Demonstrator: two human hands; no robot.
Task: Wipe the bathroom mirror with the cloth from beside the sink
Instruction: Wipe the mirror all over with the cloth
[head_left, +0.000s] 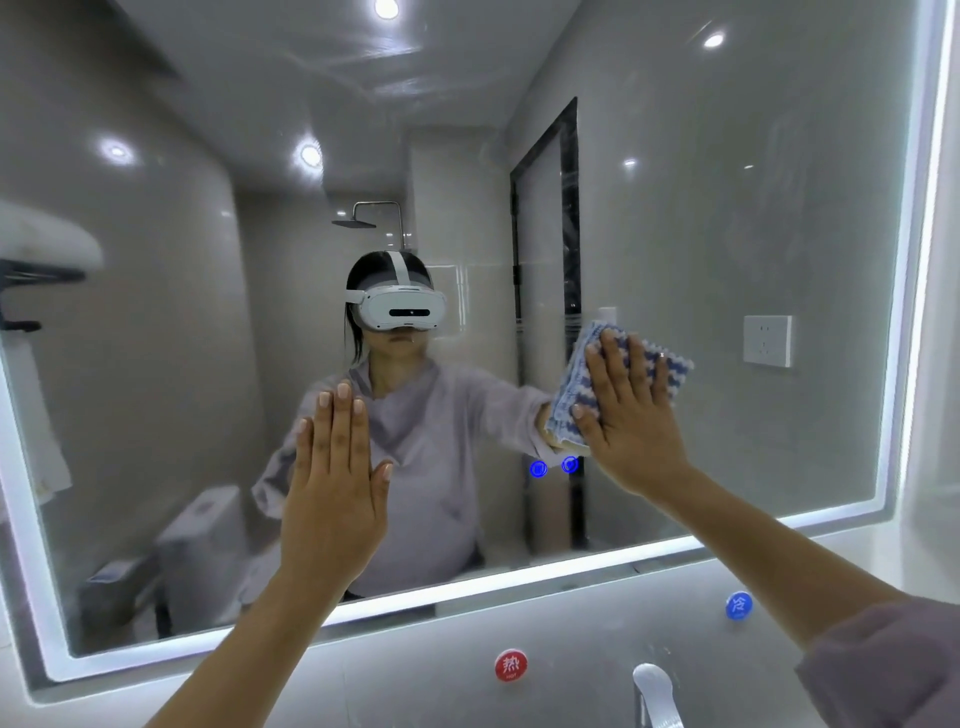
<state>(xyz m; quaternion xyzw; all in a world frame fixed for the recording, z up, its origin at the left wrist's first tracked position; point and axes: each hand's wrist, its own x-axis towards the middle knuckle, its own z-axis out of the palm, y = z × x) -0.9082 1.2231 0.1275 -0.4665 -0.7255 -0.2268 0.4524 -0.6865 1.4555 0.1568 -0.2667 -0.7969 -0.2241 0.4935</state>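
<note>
A large bathroom mirror (727, 249) with a lit white border fills the view. My right hand (631, 415) lies flat with fingers spread, pressing a blue-and-white patterned cloth (574, 384) against the glass right of centre. The cloth shows above and left of the fingers. My left hand (335, 483) is raised in front of the mirror's lower middle, palm toward the glass, fingers straight and together, holding nothing. Whether it touches the glass I cannot tell. The mirror reflects a person wearing a white headset.
Below the mirror, on the wall, are a red hot-water sticker (511, 665) and a blue cold-water sticker (738, 606). A chrome faucet (655, 693) rises at the bottom edge. Two blue touch buttons (554, 466) glow on the glass. A towel rack (36, 280) is at the left.
</note>
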